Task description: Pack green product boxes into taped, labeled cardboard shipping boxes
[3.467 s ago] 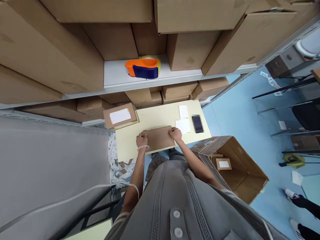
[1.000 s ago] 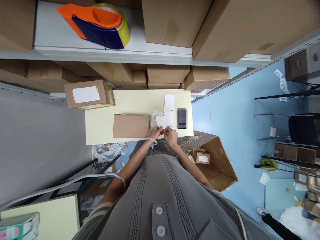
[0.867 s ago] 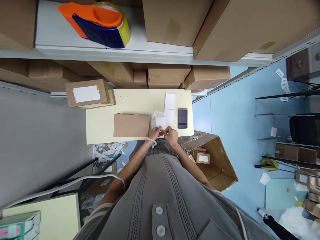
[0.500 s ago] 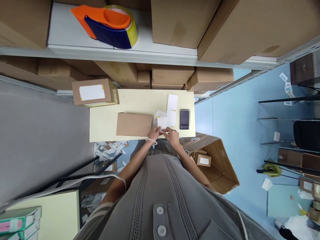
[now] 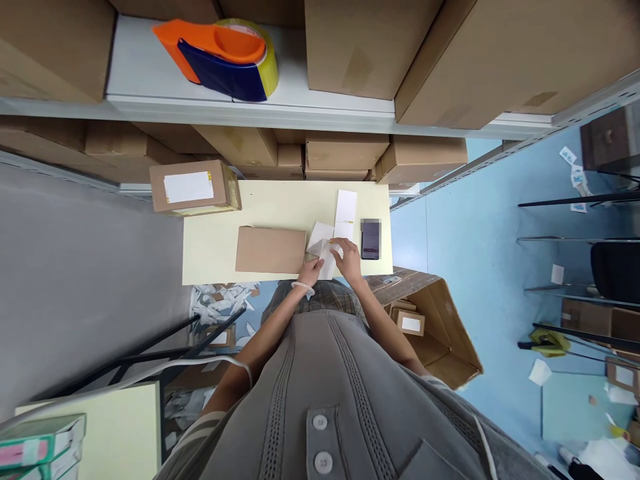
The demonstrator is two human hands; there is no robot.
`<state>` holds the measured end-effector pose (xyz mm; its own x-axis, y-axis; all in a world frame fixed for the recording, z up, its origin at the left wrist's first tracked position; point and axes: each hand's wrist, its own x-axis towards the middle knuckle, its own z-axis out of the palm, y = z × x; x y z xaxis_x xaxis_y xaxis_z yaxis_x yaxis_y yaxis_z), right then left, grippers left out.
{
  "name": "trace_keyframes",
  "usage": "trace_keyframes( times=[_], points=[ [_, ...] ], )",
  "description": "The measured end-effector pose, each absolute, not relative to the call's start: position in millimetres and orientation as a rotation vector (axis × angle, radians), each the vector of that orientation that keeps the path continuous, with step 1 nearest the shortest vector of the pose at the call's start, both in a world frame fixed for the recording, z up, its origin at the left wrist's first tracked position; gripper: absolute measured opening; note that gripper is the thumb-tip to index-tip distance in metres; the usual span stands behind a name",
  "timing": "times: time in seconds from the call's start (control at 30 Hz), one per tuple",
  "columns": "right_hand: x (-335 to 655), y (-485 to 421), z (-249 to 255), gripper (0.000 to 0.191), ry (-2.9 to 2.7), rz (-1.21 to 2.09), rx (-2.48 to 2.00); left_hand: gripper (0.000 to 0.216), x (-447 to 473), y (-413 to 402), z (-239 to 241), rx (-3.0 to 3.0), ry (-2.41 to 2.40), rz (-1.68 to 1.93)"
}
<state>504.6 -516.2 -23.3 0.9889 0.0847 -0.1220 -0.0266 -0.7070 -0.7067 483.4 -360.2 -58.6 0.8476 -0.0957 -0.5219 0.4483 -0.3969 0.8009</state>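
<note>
Just above the table's front edge, a white label sheet [image 5: 327, 264] is held between both hands. My left hand [image 5: 311, 271], with a pale band at its wrist, pinches the sheet's left edge. My right hand [image 5: 349, 259] is closed on its upper right part, fingers curled over it; the fingertips partly hide that corner. Behind the hands lie more white label sheets [image 5: 345, 212] on the table. A closed brown cardboard box [image 5: 271, 249] lies left of my left hand. To the right of my right hand rests a dark phone [image 5: 371, 239].
The cream table [image 5: 210, 247] carries a labelled carton [image 5: 195, 187] at its back left. A shelf [image 5: 150, 67] above it holds cartons and an orange-and-blue tape dispenser [image 5: 225, 60]. Right of my body stands a large open carton [image 5: 450, 333] with small boxes inside.
My right hand has moved up along the label sheet, away from my left hand. The sheet now hangs lower, towards the table's front edge. The camera view has shifted slightly.
</note>
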Motion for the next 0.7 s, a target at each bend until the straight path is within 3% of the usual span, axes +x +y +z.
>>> trace_keyframes(
  times=[0.1,0.23,0.37,0.43,0.5,0.63,0.7],
  points=[
    [498.9,-520.2,-22.3,0.028,0.006,0.182,-2.326,0.036,482.2,-358.2,-62.6,1.849,0.306,-0.595],
    [493.3,-522.7,-21.5,0.018,0.104,0.166,-2.306,0.021,480.5,-359.4,-61.2,1.773,0.326,-0.572],
    [493.5,-524.7,-14.4,0.022,0.204,0.196,-2.158,0.065,481.5,-362.2,-49.6,1.805,0.113,-0.425],
    [497.0,-526.9,-8.9,0.026,0.232,0.207,-2.065,0.075,483.5,-361.8,-43.8,1.864,0.001,-0.358],
    [502.9,-530.2,-4.3,0.029,0.252,0.179,-1.997,0.063,485.9,-359.6,-40.3,1.933,-0.073,-0.325],
    [516.7,-539.8,-3.7,0.032,0.307,0.07,-1.885,0.02,489.7,-353.0,-39.0,1.99,-0.144,-0.285],
    [521.5,-545.3,-8.2,0.033,0.357,0.049,-1.857,0.016,490.1,-350.7,-38.3,1.969,-0.148,-0.267]
  ],
)
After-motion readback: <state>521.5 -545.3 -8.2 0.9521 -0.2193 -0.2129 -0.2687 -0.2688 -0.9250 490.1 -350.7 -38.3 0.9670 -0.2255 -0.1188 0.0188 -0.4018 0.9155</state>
